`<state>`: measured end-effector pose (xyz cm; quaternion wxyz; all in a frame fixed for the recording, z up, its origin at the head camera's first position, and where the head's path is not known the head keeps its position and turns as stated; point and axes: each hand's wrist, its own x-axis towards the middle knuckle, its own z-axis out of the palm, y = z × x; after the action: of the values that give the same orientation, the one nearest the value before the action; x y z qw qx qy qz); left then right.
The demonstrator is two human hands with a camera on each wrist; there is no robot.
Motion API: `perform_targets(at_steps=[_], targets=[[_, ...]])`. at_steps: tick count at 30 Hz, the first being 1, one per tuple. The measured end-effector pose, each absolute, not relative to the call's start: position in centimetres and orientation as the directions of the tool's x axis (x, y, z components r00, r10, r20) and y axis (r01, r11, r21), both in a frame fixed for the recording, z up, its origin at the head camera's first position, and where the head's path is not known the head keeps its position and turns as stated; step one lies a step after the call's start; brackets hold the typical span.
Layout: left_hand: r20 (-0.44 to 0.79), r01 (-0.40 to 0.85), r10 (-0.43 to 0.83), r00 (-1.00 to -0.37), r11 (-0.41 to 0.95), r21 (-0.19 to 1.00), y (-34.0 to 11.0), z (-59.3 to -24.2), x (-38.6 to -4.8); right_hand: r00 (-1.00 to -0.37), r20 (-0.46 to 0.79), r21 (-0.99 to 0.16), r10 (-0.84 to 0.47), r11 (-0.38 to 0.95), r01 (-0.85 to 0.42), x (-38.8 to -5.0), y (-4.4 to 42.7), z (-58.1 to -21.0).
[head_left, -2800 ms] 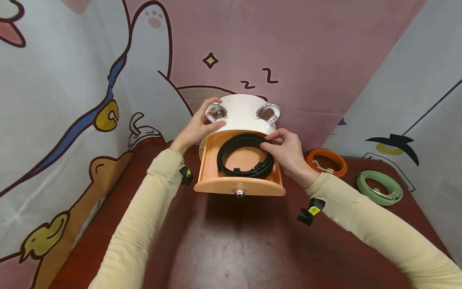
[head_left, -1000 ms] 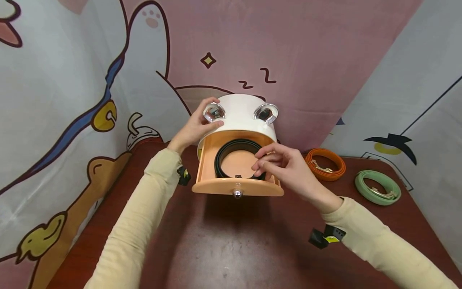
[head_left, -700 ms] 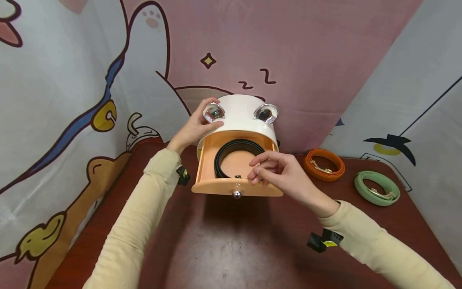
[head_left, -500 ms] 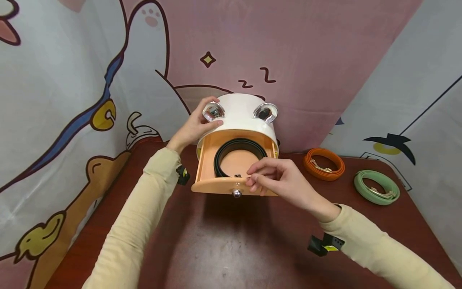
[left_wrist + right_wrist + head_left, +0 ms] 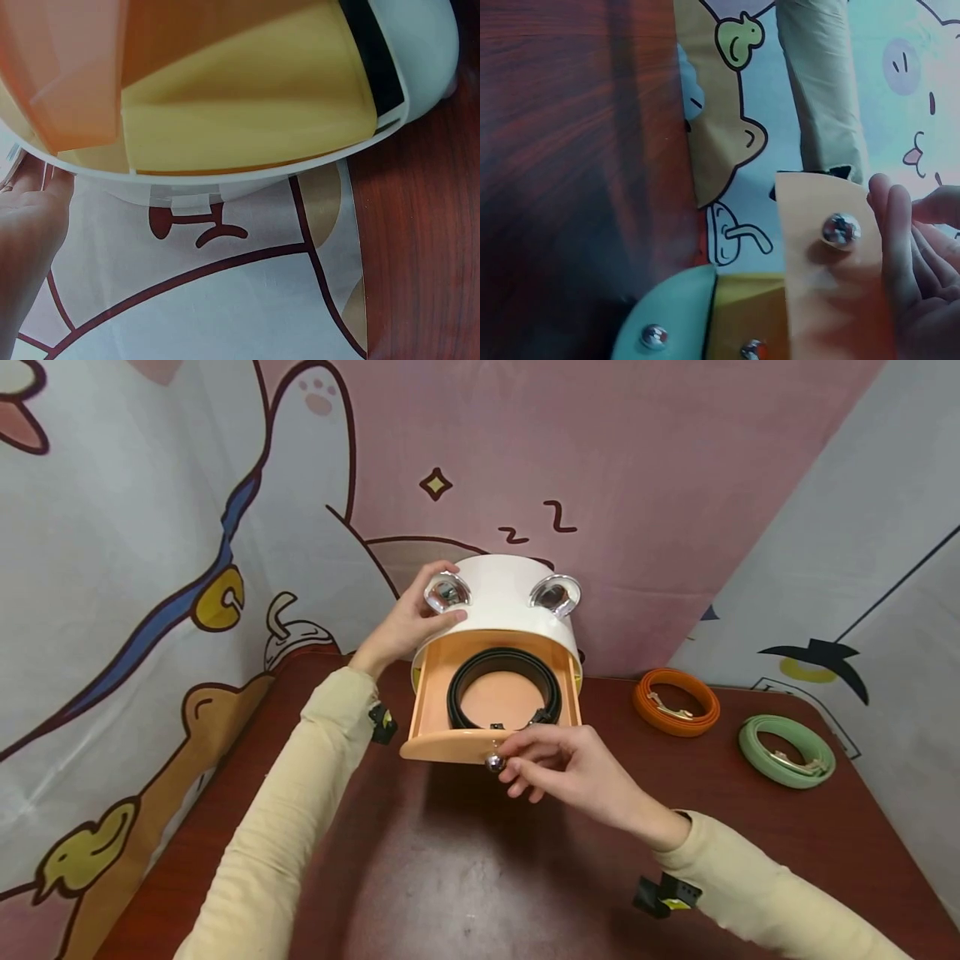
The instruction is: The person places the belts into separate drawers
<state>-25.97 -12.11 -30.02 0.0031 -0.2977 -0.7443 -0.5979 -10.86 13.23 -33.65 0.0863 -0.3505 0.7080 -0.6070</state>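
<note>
A white drawer box [image 5: 504,602] with two chrome rings on top stands at the back of the table. Its peach drawer [image 5: 438,747] is pulled out, and a coiled black belt [image 5: 459,687] lies inside. My left hand [image 5: 407,625] grips the box around the left chrome ring [image 5: 447,592], thumb on top. Just right of the drawer's round silver knob [image 5: 494,763] is my right hand [image 5: 573,772], fingers loosely bent. In the right wrist view its fingertips [image 5: 880,187] stand beside the knob [image 5: 841,230] without closing around it.
A coiled orange belt [image 5: 651,708] and a coiled green belt [image 5: 795,774] lie on the dark red table [image 5: 465,877] at the right. Below the peach drawer are a green drawer front [image 5: 682,307] and a yellow one [image 5: 742,307]. Cartoon-printed cloth [image 5: 637,485] hangs behind.
My right hand has left the black belt and moved down over the drawer front to beside its knob. The belt's buckle end shows again. My left hand keeps its grip on the box.
</note>
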Motion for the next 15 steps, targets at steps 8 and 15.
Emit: perform_targets(at_steps=[8, 15], targets=[[0.357, 0.438, 0.434, -0.827, 0.100, 0.893, -12.2, -30.0, -26.0, -0.760, 0.387, -0.886, -0.521, 0.018, -0.463, -10.3, 12.3, -35.5], [0.358, 0.430, 0.439, -0.824, 0.072, 0.900, -12.1, -30.1, -26.0, -0.696, 0.545, -0.786, -0.468, 0.005, -0.619, -10.2, 11.7, -37.5]])
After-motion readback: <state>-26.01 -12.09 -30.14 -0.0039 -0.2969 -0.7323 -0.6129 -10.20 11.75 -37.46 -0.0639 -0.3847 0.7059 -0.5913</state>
